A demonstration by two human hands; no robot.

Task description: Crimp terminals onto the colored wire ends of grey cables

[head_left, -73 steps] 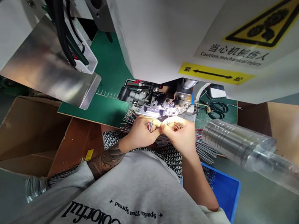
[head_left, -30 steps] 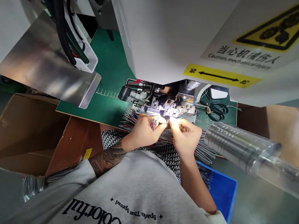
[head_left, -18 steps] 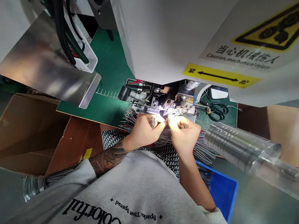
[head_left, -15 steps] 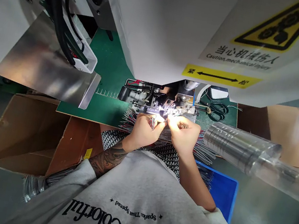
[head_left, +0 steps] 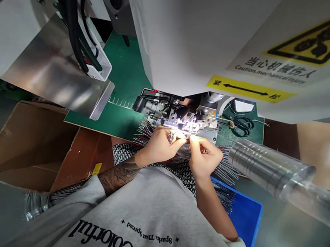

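Observation:
In front of the lit working point of a terminal crimping machine point(head_left: 175, 107), my two hands are close together. My left hand point(head_left: 161, 145) is closed, and thin wires with red, white and black ends point(head_left: 171, 136) stick out of its fist. Thumb and forefinger of my right hand point(head_left: 205, 158) are pinched at a thin wire just beside the left fingertips. More wire ends point(head_left: 206, 151) show inside the curled right fingers. Below both hands lies a thick bundle of grey wires point(head_left: 227, 168), partly hidden by them.
A white machine housing point(head_left: 200, 32) hangs low above. A terminal strip point(head_left: 120, 103) runs over the green table point(head_left: 111, 120). Scissors point(head_left: 242, 126) lie at the right. A cardboard box point(head_left: 29, 146), a blue bin point(head_left: 248, 219) and a clear plastic cylinder point(head_left: 272, 168) surround me.
Both hands have drawn back slightly from the machine's lit point, the right one more. The fingertips have come a little apart. The view has shifted slightly.

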